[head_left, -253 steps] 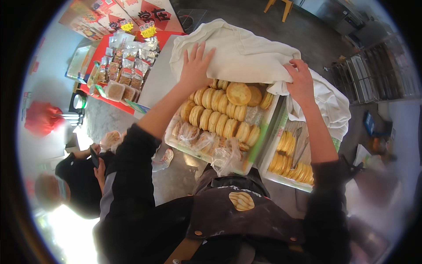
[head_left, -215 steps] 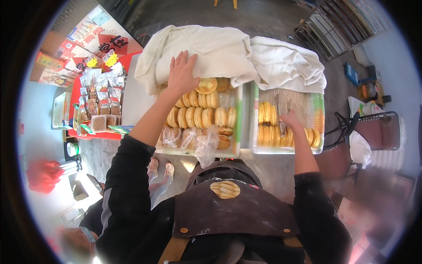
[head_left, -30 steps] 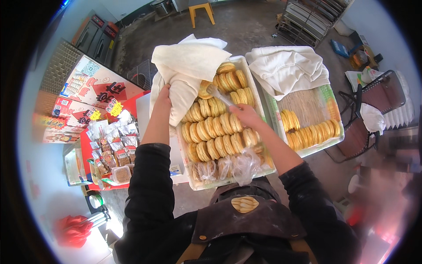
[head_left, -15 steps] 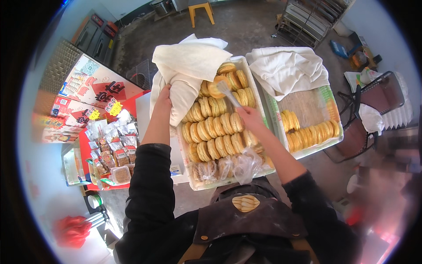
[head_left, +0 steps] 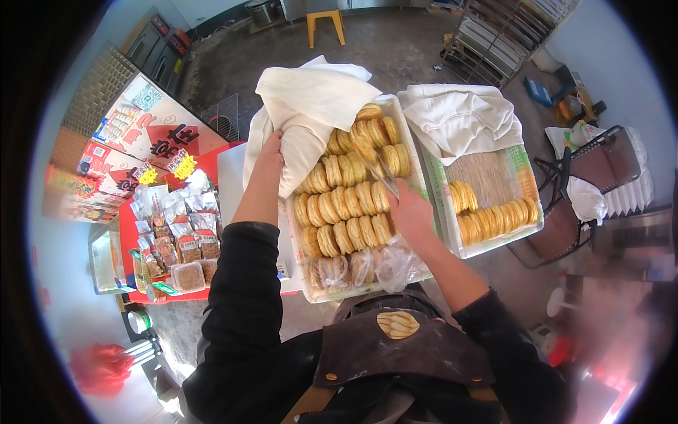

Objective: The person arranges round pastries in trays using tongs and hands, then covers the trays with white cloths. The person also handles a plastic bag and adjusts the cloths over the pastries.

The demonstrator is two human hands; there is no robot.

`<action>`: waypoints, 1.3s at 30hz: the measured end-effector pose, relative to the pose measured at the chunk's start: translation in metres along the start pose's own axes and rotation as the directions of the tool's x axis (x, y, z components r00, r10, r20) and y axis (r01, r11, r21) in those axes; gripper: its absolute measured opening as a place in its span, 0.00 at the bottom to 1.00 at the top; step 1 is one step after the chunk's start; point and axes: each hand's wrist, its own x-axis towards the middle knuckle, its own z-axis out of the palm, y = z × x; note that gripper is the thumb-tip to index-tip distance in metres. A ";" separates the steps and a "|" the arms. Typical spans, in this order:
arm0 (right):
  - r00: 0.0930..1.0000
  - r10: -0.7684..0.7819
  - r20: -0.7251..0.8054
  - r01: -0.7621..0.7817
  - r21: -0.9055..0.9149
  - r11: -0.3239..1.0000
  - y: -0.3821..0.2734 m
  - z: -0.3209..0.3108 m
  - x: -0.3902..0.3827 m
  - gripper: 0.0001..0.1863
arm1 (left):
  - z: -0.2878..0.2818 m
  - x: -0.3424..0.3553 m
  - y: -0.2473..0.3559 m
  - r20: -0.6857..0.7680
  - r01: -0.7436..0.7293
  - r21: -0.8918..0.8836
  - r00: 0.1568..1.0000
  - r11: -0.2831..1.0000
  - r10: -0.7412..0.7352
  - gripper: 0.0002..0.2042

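My left hand is closed on the edge of a cream cloth, which lies folded back over the far left part of a white box. Rows of round golden pastries stand on edge in that box. My right hand grips metal tongs over the box's right half. The tongs' tips reach in among the far rows of pastries, by a pastry tilted there; whether they pinch it I cannot tell. Clear plastic bags with pastries inside lie along the near side.
To the right stands a second box, partly covered by a white cloth, with fewer pastries. Packaged snacks sit on a red-covered table at left. A folding chair is at right, a rack behind, a yellow stool farther back.
My right hand has come slightly nearer and to the right, and the tongs have dipped. The pastry that lay flat at their tips now sits lower, tilted among the rows. The left hand still holds the cloth.
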 end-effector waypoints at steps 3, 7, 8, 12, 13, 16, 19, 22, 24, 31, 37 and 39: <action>0.992 0.054 0.115 -0.048 -0.056 0.997 -0.001 -0.002 -0.003 0.21 | -0.001 -0.001 -0.001 -0.005 -0.009 0.000 1.000 1.000 0.009 0.25; 1.000 0.022 -0.002 -0.022 0.049 0.999 0.011 -0.009 -0.006 0.22 | -0.002 0.001 -0.001 -0.008 -0.020 0.004 1.000 1.000 0.020 0.25; 0.999 0.030 -0.025 -0.028 0.050 0.998 0.016 -0.012 -0.006 0.21 | -0.002 0.002 -0.002 -0.010 -0.021 0.004 1.000 1.000 0.021 0.25; 0.991 0.121 -0.059 -0.119 0.047 0.992 0.034 -0.023 -0.004 0.20 | -0.004 0.011 -0.003 0.000 -0.028 0.007 1.000 1.000 0.028 0.25; 0.993 0.094 -0.076 -0.089 0.071 0.994 0.035 -0.025 -0.004 0.20 | -0.005 0.014 -0.004 0.004 -0.029 0.004 1.000 1.000 0.029 0.25; 0.993 0.087 -0.077 -0.076 0.132 0.988 0.027 -0.023 -0.005 0.19 | -0.007 0.021 -0.003 0.024 0.030 0.010 0.999 0.999 -0.030 0.25; 0.994 0.102 -0.035 -0.093 0.206 0.974 0.010 -0.011 -0.010 0.21 | -0.008 0.021 -0.004 0.025 0.024 0.005 0.999 1.000 -0.025 0.25; 0.994 0.100 -0.033 -0.091 0.198 0.976 0.002 0.001 -0.012 0.24 | -0.006 0.016 -0.003 0.017 0.034 0.017 0.999 0.999 -0.034 0.25; 0.986 0.169 -0.003 -0.165 0.199 0.966 0.004 0.005 -0.011 0.25 | -0.004 0.012 -0.006 -0.036 -0.021 0.064 0.999 0.998 0.024 0.25; 0.975 0.202 -0.097 -0.180 0.198 0.964 0.032 0.004 -0.011 0.26 | 0.016 -0.007 -0.021 -0.231 -0.243 0.250 0.925 0.937 0.302 0.24; 0.984 0.167 -0.062 -0.158 0.131 0.979 0.043 -0.012 -0.009 0.24 | 0.042 -0.043 -0.051 -0.127 -0.460 0.555 0.776 0.693 0.617 0.14; 0.991 0.126 -0.038 -0.120 0.125 0.985 0.041 -0.015 -0.008 0.24 | 0.052 -0.051 -0.060 -0.068 -0.523 0.613 0.711 0.592 0.699 0.15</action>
